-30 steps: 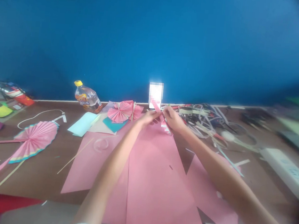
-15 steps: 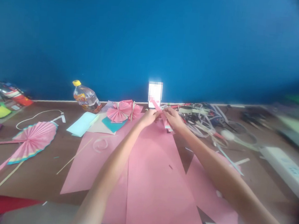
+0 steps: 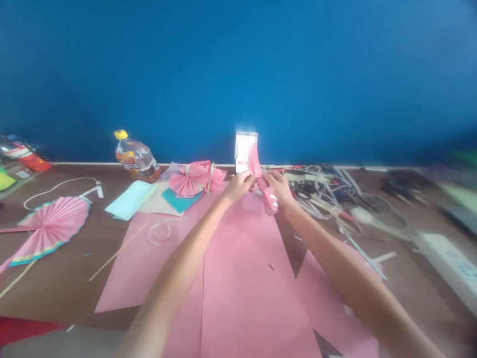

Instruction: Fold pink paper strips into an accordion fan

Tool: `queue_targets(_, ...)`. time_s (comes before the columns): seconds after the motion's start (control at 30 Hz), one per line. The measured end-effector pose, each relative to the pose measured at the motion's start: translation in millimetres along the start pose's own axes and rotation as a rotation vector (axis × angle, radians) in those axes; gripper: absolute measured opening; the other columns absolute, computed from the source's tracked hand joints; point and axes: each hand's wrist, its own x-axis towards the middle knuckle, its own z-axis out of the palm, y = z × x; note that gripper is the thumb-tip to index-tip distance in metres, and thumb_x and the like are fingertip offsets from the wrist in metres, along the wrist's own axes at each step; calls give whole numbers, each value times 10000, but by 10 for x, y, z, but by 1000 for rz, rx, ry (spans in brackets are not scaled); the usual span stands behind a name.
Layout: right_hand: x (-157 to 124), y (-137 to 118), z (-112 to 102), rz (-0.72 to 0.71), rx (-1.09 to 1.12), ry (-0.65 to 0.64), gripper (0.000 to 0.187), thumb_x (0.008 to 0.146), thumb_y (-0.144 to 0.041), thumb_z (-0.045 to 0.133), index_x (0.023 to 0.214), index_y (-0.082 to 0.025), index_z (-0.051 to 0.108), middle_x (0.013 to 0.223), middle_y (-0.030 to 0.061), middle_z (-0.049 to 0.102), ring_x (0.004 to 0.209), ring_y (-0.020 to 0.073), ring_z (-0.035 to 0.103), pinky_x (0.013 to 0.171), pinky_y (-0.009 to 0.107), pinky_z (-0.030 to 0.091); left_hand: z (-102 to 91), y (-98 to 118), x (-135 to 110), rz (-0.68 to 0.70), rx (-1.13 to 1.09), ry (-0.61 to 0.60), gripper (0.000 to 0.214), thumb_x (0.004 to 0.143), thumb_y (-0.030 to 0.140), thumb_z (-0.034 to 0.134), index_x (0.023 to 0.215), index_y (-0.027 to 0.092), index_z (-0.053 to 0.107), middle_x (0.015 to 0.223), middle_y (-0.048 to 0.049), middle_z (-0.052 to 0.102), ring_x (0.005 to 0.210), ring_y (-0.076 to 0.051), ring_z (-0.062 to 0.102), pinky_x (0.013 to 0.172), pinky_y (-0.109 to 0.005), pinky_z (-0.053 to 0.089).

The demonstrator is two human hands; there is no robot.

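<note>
My left hand point(image 3: 238, 185) and my right hand point(image 3: 278, 187) meet at arm's length near the far edge of the table. Both pinch a narrow pleated strip of pink paper point(image 3: 263, 184), which rises between them and hangs down by my right hand. Beneath my forearms lie large pink paper sheets point(image 3: 249, 291). Finished pink paper fans point(image 3: 192, 178) rest just left of my left hand.
A big pink fan with a teal edge point(image 3: 53, 223) lies at the left, a plastic bottle with a yellow cap point(image 3: 134, 156) by the blue wall. Cables and paper strips point(image 3: 333, 195) pile up at the right, with a white power strip point(image 3: 460, 271). Light blue paper point(image 3: 130, 198) lies near the fans.
The pleated pink strip has turned more upright between my hands, its upper end lifted toward the wall. My hands stay in nearly the same place.
</note>
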Motion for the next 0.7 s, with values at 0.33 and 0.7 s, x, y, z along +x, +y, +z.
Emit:
queue_targets(0.33, -18, -10, 12, 42, 84, 173, 146, 720, -296, 562, 641, -211, 473, 645, -34, 509, 605, 118, 478, 594, 274, 397, 73, 4, -57, 62, 107, 149, 231, 854, 290, 442, 656, 178, 405, 611, 43, 412, 594, -97, 378, 575, -230, 272)
queue_targets(0.7, 22, 329, 42, -38, -39, 56, 135, 743, -285, 520, 633, -211, 495, 628, -25, 547, 590, 125, 484, 541, 253, 361, 265, -72, -78, 1, -95, 463, 204, 890, 303, 458, 730, 196, 526, 694, -7, 561, 660, -145, 520, 630, -268, 383)
